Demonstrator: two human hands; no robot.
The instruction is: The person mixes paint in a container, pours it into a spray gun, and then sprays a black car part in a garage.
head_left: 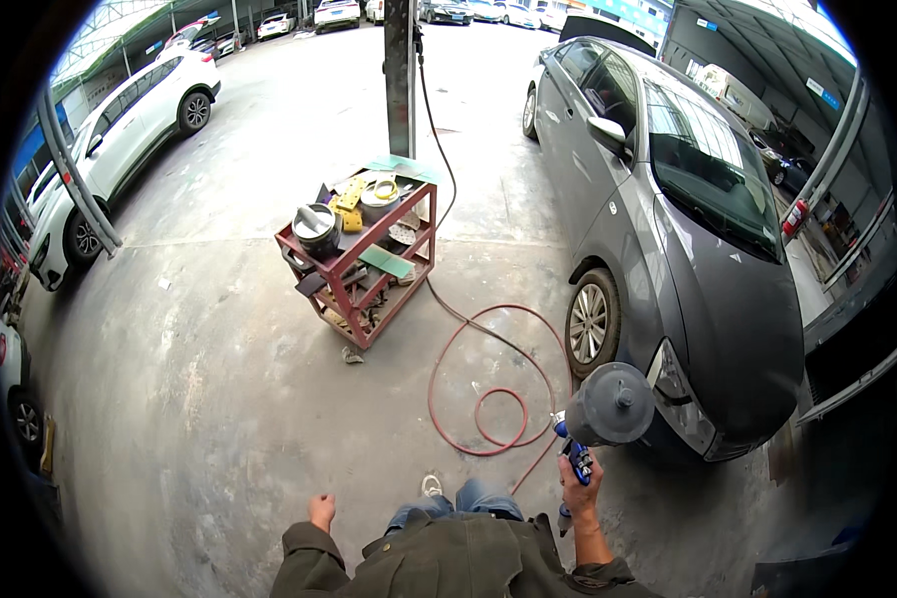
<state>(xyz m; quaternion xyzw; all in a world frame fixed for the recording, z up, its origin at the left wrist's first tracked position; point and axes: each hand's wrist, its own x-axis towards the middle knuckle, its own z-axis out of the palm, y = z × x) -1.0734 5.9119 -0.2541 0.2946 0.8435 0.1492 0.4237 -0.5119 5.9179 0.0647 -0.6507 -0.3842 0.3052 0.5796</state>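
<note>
A blue spray gun with a large dark round cup on top is in my right hand, its fingers wrapped round the handle. The gun is near the front wheel and headlight of a dark grey car. A red air hose lies coiled on the floor and runs up toward my right side; its join with the gun cannot be made out. My left hand hangs low at my left side, loosely closed, touching nothing, with no object visible in it.
A red metal cart stands ahead, carrying a can, yellow blocks and a tub with a roll of tape. Behind it rises a steel post with a dark hose. A white car is parked at the left.
</note>
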